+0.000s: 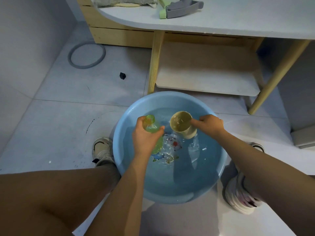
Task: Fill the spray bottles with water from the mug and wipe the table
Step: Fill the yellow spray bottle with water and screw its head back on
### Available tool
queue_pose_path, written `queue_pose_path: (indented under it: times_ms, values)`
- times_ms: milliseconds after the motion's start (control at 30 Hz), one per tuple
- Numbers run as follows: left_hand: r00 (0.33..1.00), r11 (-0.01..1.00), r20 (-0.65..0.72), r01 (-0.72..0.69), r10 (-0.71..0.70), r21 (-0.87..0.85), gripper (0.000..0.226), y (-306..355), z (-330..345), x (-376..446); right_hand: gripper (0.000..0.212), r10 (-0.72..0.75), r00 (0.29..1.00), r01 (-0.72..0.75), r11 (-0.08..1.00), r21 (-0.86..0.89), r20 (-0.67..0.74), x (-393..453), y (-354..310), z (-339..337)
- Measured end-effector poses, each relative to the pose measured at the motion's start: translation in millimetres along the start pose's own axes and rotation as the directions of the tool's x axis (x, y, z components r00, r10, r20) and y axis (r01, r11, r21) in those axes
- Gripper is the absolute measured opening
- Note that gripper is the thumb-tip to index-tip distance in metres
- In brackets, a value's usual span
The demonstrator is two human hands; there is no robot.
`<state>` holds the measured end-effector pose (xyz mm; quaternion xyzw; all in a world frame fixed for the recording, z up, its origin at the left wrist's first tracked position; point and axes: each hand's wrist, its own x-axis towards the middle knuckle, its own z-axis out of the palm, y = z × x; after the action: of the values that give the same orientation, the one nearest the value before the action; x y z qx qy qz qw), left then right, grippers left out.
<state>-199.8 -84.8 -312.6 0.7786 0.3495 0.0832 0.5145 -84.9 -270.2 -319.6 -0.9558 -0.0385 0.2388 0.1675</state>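
Observation:
My left hand (144, 135) grips a clear green bottle (151, 127) with an open threaded neck, holding it upright over a blue basin (126, 120) of water on the floor. My right hand (210, 125) holds a cream mug (181, 124) by its side, just right of the bottle's neck and tipped toward the camera, with water inside it. Bottle and mouth of the mug are a short gap apart. The white table (221, 19) stands beyond the basin.
A green and grey spray head (179, 7) and a cloth (126, 1) lie on the table. A low shelf (208, 79) and wooden legs sit under it. A grey hose ring (87, 54) and a small black cap (122, 75) lie on the tiled floor. My shoes flank the basin.

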Motion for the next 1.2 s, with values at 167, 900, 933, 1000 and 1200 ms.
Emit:
queue_pose_path:
  times_ms: [167, 900, 933, 1000, 1200]
  values:
    - [1.000, 0.999, 0.021, -0.015, 0.014, 0.044, 0.058, 0.0, 1.9, -5.6, 0.046, 0.012, 1.000, -0.005, 0.962, 0.275, -0.025, -2.5, -1.0, -14.7]
    - [0.994, 0.995, 0.085, -0.076, 0.070, 0.067, 0.051, 9.8, 10.0, -7.2, 0.044, -0.289, 0.855, 0.372, 0.920, 0.120, -0.431, -24.1, -46.7, -54.4]
    - [0.993, 0.995, 0.091, -0.079, 0.073, 0.065, 0.051, 10.1, 10.5, -7.4, 0.046, -0.301, 0.844, 0.382, 0.918, 0.106, -0.444, -24.5, -46.7, -53.9]
    - [0.992, 0.994, 0.101, -0.085, 0.078, 0.062, 0.052, 10.4, 11.1, -7.8, 0.049, -0.315, 0.824, 0.400, 0.912, 0.089, -0.470, -24.2, -46.8, -52.7]
    - [0.990, 0.991, 0.103, -0.108, 0.100, 0.075, 0.055, 11.1, 12.1, -7.3, 0.058, -0.386, 0.749, 0.458, 0.889, 0.001, -0.538, -24.1, -49.1, -51.8]
